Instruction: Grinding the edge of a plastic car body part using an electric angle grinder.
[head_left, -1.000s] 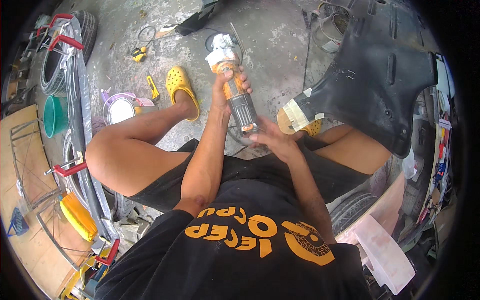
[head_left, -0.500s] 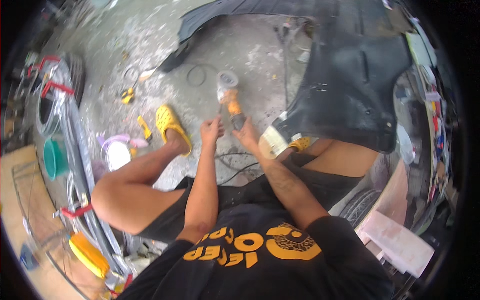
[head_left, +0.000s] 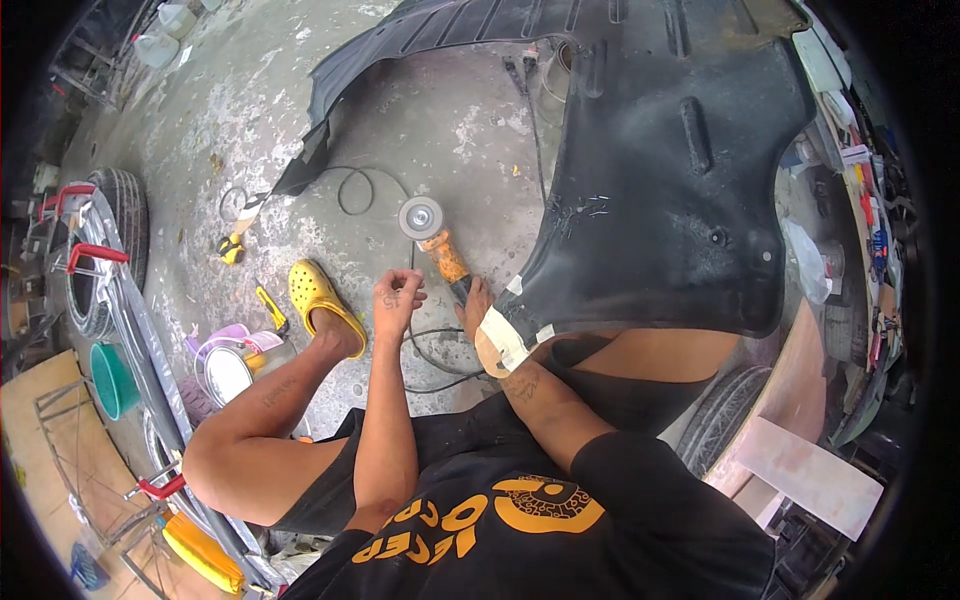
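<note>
Now the angle grinder [head_left: 436, 243] lies on the concrete floor [head_left: 300, 130], its disc pointing away, where 1 second ago both hands held it raised in front of the chest. The right hand [head_left: 476, 304] rests at the dark rear end of its orange body, fingers loosely around it; whether they truly grip I cannot tell. The left hand [head_left: 397, 299] has come off the tool and hangs just beside it, loosely curled and holding nothing. A large black plastic car panel [head_left: 660, 170] spreads to the right, its near corner patched with pale tape [head_left: 508, 335]. The yellow clog [head_left: 322, 303] sits left of the hands. Grinding looks paused.
</note>
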